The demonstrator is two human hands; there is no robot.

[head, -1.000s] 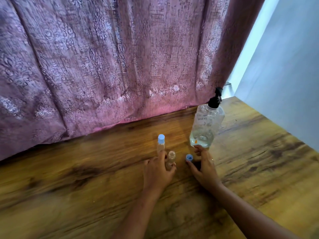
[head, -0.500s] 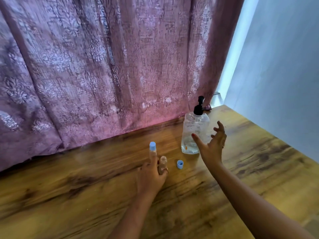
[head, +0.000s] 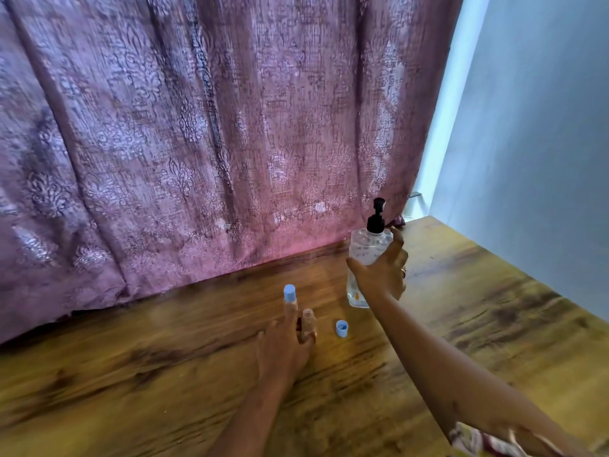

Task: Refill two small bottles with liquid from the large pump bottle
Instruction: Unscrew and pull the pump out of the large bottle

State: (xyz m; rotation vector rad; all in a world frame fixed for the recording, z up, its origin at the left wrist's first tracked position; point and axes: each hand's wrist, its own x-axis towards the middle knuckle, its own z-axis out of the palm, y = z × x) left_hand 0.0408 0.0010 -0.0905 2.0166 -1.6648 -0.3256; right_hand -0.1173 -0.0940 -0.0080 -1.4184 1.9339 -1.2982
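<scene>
The large clear pump bottle (head: 364,250) with a black pump head stands on the wooden table (head: 478,324) near the curtain. My right hand (head: 382,275) wraps around its lower body, thumb on the left side and fingers on the right. A small uncapped bottle (head: 308,319) stands upright with my left hand (head: 283,347) holding it at the base. Just behind and to its left stands a second small bottle with a blue cap (head: 290,296), against my left index finger. A loose blue cap (head: 341,328) lies on the table between the two hands.
A purple patterned curtain (head: 197,159) hangs along the table's far edge. A pale wall (head: 543,143) borders the table on the right. A patterned sleeve (head: 474,437) shows at the bottom right.
My right hand left the blue cap on the table, rose to the pump bottle and closed around it. My left hand stayed on the uncapped small bottle. The view has tilted up.
</scene>
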